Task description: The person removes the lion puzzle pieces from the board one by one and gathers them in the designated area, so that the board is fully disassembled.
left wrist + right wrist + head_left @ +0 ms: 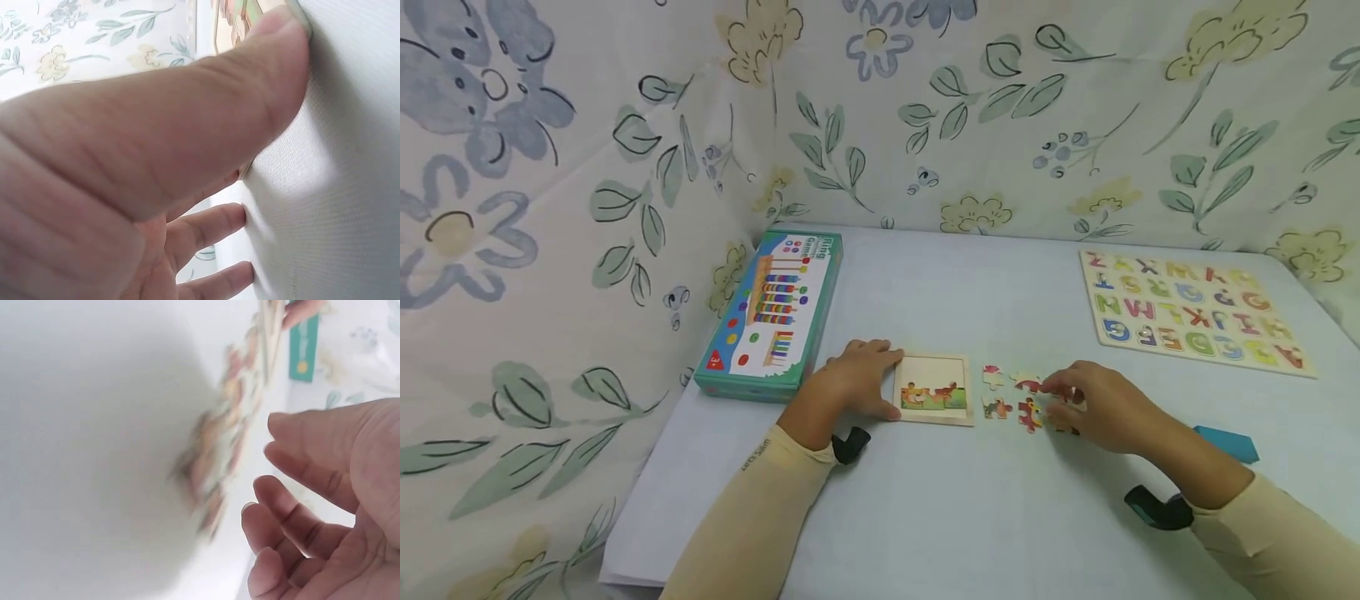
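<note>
A square wooden puzzle tray [925, 368] lies on the table, with joined jigsaw pieces [932, 397] along its lower half. My left hand [853, 379] rests at the tray's left side, thumb and fingers spread against its edge. In the left wrist view the thumb [269, 75] touches a corner of the tray. Right of the tray lie several loose jigsaw pieces [1028, 413], blurred in the right wrist view. Over the rightmost pieces hovers my right hand [1101, 408], fingers loosely bent. Nothing shows between its thumb and fingertips [280, 422].
A boxed ring game [767, 312] lies at the left. At the back right is a wooden alphabet board [1195, 308]. A blue block [1228, 444] sits partly behind my right forearm. Flowered cloth [970, 125] hangs along the back and left of the table.
</note>
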Demonstrator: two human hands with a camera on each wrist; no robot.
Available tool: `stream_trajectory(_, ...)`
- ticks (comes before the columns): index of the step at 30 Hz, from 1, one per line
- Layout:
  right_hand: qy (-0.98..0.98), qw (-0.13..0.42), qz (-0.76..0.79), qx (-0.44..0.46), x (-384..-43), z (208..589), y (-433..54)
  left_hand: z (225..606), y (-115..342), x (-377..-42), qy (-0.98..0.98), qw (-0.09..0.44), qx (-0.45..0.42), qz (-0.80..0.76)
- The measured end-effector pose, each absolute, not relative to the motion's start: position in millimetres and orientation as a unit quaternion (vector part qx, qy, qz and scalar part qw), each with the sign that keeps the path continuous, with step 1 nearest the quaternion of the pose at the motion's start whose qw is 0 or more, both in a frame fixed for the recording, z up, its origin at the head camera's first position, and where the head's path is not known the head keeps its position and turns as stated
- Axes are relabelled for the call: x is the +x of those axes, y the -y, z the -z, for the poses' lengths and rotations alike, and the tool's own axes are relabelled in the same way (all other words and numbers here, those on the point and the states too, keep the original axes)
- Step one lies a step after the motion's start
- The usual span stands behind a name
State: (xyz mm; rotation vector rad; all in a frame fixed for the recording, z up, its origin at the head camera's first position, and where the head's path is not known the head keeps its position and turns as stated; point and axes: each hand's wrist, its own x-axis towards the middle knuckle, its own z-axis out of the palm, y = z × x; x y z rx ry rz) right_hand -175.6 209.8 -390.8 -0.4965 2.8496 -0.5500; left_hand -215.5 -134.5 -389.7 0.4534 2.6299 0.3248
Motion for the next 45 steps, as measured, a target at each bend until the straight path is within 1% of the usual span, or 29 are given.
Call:
stream_trajectory(3, -0.958, 0.109, 0.186, -0.187, -184, 386, -184, 390, 136, -216, -0.954, 0.227, 0.161, -0.116)
stream_trajectory(7, -0.954, 0.129, 0.177, -0.205, -194, 390, -148, 391, 137, -216, -0.953, 0.229, 0.16, -0.119)
stream_trajectory(11, -0.952, 0.124, 0.169, -0.222, -199, 397, -123, 393, 136, -217, -0.955, 0.224, 0.16, -0.114)
stream_trajectory(16, -0.952, 0.11, 0.168, -0.232, -204, 405, -111, 393, 133, -217, -0.956, 0.223, 0.157, -0.108)
stream_trajectory(23, -0.951, 0.117, 0.175, -0.227, -205, 406, -110, 390, 129, -216, -0.957, 0.22, 0.157, -0.102)
stream_trajectory(30, -0.953, 0.126, 0.182, -0.206, -201, 388, -116, 391, 132, -216, -0.958, 0.219, 0.153, -0.104)
stream_trajectory(34, -0.958, 0.116, 0.178, -0.193, -190, 380, -141, 391, 130, -216, -0.957, 0.221, 0.157, -0.107)
stream_trajectory(40, -0.963, 0.111, 0.174, -0.176, -165, 386, -185, 390, 130, -216, -0.956, 0.222, 0.154, -0.112)
stream_trajectory(45, -0.967, 0.112, 0.168, -0.156, -144, 397, -209, 391, 132, -216, -0.956, 0.222, 0.153, -0.115)
